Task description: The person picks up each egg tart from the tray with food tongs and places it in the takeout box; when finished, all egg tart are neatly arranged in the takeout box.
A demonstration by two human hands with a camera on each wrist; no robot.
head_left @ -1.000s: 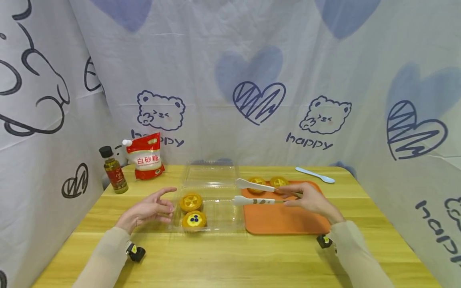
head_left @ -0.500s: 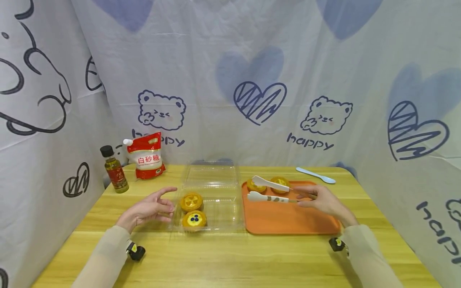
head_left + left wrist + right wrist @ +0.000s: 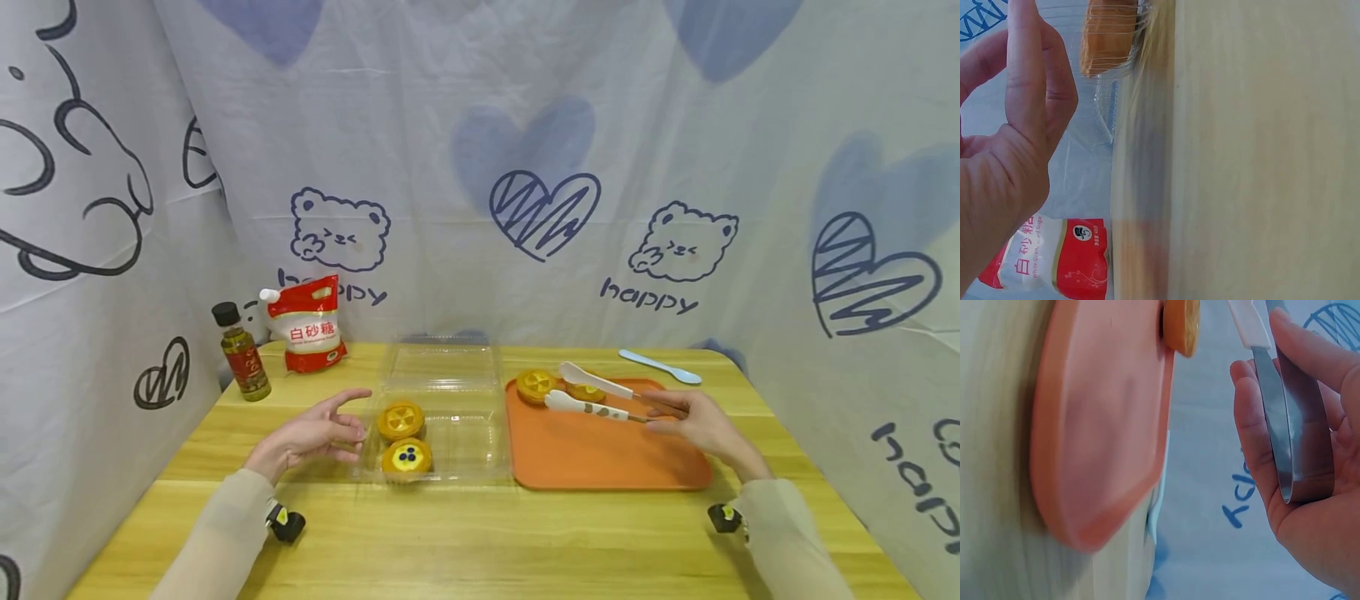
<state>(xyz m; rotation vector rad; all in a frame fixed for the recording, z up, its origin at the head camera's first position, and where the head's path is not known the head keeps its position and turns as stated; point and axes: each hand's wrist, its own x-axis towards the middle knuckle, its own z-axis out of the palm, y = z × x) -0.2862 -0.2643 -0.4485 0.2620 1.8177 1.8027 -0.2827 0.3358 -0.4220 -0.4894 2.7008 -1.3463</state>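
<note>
My right hand holds metal tongs with white tips, their arms spread apart. The tips are over the back of the orange tray, in front of one tart and beside another tart. At the left edge of a clear hinged box, my left hand has its fingers loosely bent, holding nothing; whether it touches the box I cannot tell. Inside the box are a plain-topped tart and a tart with dark berries, at its left side.
At the back left stand a bottle with a black cap and a red and white sugar bag. A light blue spoon lies behind the tray at the right. Printed cloth hangs behind the table.
The right hand has moved to the right with the tongs, whose tips went from the box's right edge to above the tray near the right tart. The left hand has stayed by the box.
</note>
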